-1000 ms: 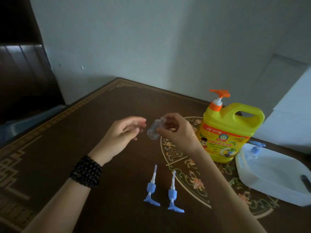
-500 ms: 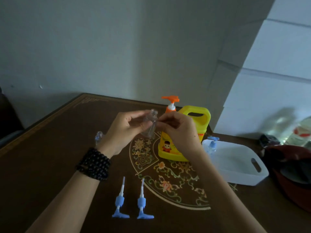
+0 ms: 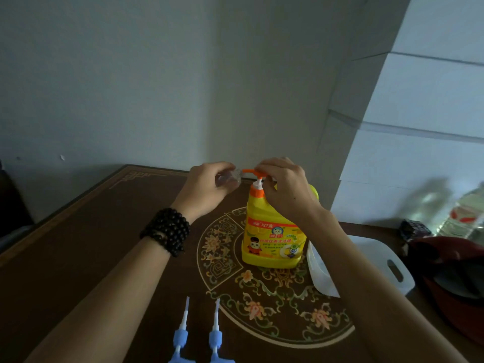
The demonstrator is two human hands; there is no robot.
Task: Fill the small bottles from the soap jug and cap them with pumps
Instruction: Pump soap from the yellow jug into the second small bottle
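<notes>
A yellow soap jug [image 3: 269, 239] with an orange pump [image 3: 252, 173] stands on the dark patterned table [image 3: 78, 247]. My left hand [image 3: 207, 187] holds a small clear bottle [image 3: 231, 177] with its mouth at the pump's spout tip. My right hand [image 3: 284, 187] rests on top of the pump head, fingers curled over it. Two blue pump caps [image 3: 180, 336] [image 3: 216, 336] with white tubes lie side by side near the table's front edge.
A white plastic tray [image 3: 392, 271] sits right of the jug, partly behind my right forearm. Further right are a dark red object [image 3: 450, 271], a small dark box [image 3: 415, 230] and a clear bottle with a red label [image 3: 463, 218]. The wall is close behind the jug.
Both hands moved forward from in front of the jug. The left hand took the small bottle to the spout; the right hand let go of it and settled on the pump head.
</notes>
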